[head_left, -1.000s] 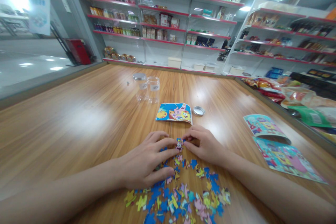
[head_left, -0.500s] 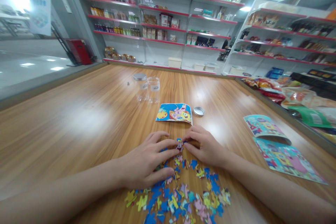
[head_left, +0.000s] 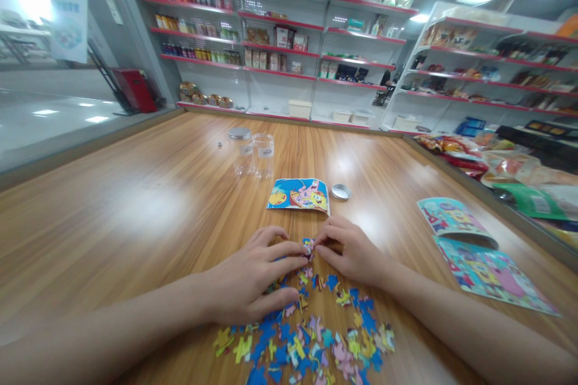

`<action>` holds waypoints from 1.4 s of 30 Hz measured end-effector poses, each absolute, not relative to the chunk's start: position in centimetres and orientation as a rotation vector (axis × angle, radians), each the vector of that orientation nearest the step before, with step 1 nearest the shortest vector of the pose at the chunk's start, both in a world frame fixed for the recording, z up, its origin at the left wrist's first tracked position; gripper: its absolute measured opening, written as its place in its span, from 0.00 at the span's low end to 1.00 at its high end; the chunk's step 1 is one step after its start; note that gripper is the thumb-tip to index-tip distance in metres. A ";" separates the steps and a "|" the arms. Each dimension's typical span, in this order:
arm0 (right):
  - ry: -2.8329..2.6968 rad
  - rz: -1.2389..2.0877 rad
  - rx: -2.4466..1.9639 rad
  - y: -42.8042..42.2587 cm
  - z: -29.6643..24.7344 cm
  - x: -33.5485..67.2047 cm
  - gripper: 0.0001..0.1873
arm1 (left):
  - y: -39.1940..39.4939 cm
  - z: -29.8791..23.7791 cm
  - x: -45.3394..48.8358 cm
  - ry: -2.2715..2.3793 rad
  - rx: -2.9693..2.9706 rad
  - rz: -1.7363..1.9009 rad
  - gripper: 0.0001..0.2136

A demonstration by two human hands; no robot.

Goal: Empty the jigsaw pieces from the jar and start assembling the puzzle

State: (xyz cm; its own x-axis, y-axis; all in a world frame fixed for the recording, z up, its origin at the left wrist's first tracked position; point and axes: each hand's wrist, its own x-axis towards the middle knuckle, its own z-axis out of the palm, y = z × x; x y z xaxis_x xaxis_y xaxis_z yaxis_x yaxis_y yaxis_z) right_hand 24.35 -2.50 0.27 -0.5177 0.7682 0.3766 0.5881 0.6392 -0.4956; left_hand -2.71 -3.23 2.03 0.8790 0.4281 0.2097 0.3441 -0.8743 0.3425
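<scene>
A small cluster of joined puzzle pieces [head_left: 308,245] lies on the wooden table between my hands. My left hand [head_left: 257,274] rests flat with its fingers spread, the index and middle fingertips against the cluster's left side. On the other side, my right hand [head_left: 350,249] pinches a puzzle piece at the cluster's right edge; its fingers mostly hide that piece. Many loose jigsaw pieces [head_left: 311,343] in blue, yellow and pink are scattered below my hands, some partly under the left palm. Beyond my fingers lies a cartoon picture sheet [head_left: 298,195] with a curled corner.
Two clear jars stand behind the sheet: a lidded jar [head_left: 242,153] and an open jar [head_left: 263,156]. A silver lid [head_left: 341,192] lies right of the sheet. Two more picture sheets [head_left: 492,274] are at the right, near bagged goods [head_left: 519,174]. Stocked shelves [head_left: 280,24] stand behind.
The blue piece at my right fingertips has moved slightly left, against the cluster. My left hand has barely moved.
</scene>
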 end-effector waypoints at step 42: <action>-2.514 0.661 -0.519 -3.5 1.5 24.5 0.04 | -3.3 1.8 -2.7 0.565 2.692 0.536 0.14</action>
State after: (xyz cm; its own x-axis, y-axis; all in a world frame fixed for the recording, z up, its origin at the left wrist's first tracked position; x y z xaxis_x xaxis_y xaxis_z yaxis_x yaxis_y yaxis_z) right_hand 24.48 -3.48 1.53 -0.8098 0.4668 0.3554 0.2315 0.8109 -0.5375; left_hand -2.69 -3.35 1.85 0.8500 0.4397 0.2900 0.3125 -0.8642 0.3943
